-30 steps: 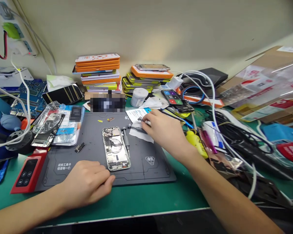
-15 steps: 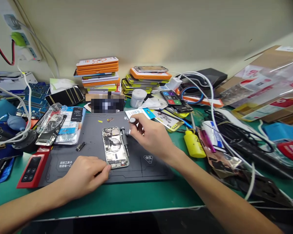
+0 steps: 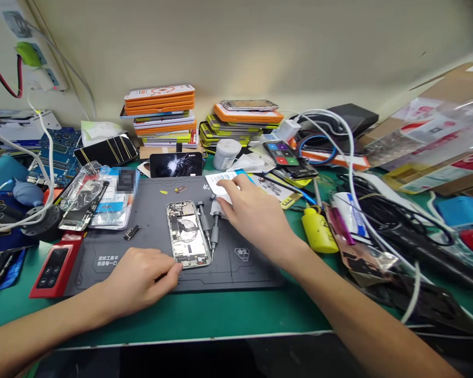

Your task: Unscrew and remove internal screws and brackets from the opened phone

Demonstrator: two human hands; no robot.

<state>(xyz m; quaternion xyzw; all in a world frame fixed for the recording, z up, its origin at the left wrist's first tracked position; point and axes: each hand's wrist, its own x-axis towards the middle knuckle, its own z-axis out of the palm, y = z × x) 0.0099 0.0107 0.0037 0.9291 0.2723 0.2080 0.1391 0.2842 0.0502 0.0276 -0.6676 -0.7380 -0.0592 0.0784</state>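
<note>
Opened smartphone: long axis runs away from you, far end leftward | your left hand: loosely fisted | your right hand: can't tell grip

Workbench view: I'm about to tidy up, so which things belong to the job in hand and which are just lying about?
Likely in the job: opened phone, two screwdrivers beside it, small dark part, dark mat under them.

Likely just lying about: yellow bottle, white tub, orange cases, blue air blower.
</note>
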